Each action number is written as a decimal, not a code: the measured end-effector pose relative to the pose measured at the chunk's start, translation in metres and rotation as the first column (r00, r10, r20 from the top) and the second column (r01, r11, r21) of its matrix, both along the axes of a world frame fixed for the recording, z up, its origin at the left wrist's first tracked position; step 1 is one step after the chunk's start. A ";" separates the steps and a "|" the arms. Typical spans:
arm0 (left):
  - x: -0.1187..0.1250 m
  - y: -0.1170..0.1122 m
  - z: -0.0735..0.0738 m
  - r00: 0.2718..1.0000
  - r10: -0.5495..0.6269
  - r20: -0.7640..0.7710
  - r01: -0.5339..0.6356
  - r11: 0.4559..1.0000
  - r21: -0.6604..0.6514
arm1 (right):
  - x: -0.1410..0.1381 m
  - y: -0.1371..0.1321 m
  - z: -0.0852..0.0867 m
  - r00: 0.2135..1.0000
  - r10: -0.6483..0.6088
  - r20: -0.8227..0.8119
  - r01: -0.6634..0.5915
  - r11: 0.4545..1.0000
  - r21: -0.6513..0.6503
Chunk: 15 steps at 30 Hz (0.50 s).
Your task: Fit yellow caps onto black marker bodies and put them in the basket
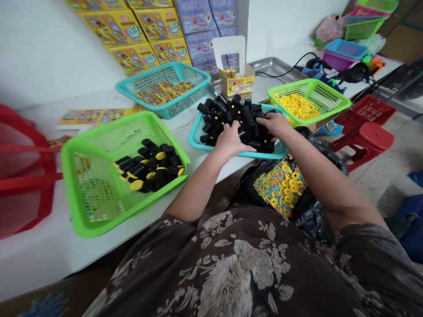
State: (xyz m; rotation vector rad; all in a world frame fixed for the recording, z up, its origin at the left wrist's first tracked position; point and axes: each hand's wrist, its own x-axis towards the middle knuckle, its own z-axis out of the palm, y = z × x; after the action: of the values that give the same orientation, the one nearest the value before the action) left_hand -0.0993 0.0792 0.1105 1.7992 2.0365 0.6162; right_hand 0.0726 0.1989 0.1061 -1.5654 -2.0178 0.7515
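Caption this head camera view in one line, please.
Left hand and right hand rest on black cylinders in a teal basket, beside a green basket holding black-and-yellow parts.

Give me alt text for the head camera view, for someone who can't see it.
A person's left hand and right hand rest on a heap of black tubes in a teal basket. Nearby are a green basket of yellow-capped tubes, yellow rings, and a black bag of colored beads.
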 end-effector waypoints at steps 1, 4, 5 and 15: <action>0.000 0.000 0.000 1.000 -0.001 0.000 0.001 1.000 0.005 | 0.002 0.003 0.002 1.000 0.007 -0.005 -0.008 0.999 -0.040; 0.000 0.001 -0.001 0.999 -0.027 -0.027 0.026 0.999 -0.029 | 0.004 0.001 0.008 0.990 0.000 0.142 0.000 1.000 0.003; 0.000 0.003 0.000 0.998 -0.051 -0.038 0.049 0.998 -0.049 | 0.004 -0.002 0.008 0.978 -0.006 0.207 -0.006 0.999 0.054; 0.007 0.018 0.010 0.985 -0.175 -0.005 0.171 0.966 -0.195 | -0.010 -0.024 -0.005 0.981 -0.024 0.193 0.023 1.000 0.006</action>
State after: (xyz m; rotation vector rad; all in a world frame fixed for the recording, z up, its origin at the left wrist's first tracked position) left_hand -0.0921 0.0967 0.1202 1.8481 1.8559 0.3365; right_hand 0.0622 0.1753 0.1013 -1.7147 -2.1313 0.6059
